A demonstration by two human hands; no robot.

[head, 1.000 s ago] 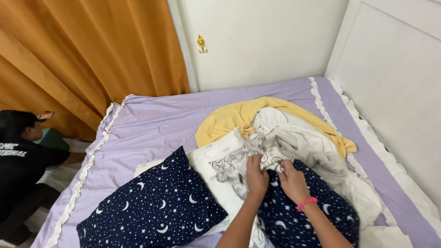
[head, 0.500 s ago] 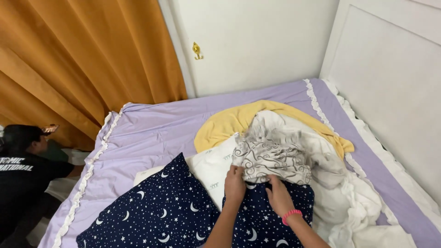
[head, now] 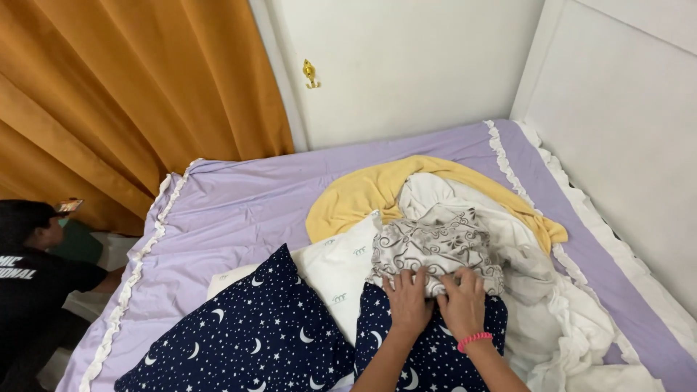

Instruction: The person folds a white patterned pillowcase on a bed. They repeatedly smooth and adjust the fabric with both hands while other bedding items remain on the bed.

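Hands first: your left hand (head: 408, 299) and right hand (head: 463, 301), the right with a pink band at the wrist, lie side by side with fingers curled down, pinching the near edge of the grey swirl-patterned cloth (head: 435, 247). A second ago you held that cloth bunched and higher over the pile; now it has been drawn toward you and lies flatter, its near hem pressed onto the small navy moon-and-star pillow (head: 428, 341) under your wrists. That reads as the cloth being laid out and smoothed rather than lifted. Just left of your hands sits the larger navy star pillow (head: 247, 348), and between the two a white pillow (head: 337, 268) shows its corner. Beyond the patterned cloth lie crumpled white sheets (head: 465, 199) and, touching them behind, a yellow blanket (head: 363, 192), all on the lilac bed (head: 247, 203) with its frilled edge. At the far left another person in a black shirt (head: 33, 283) crouches beside the bed, near the orange curtain (head: 131, 87).
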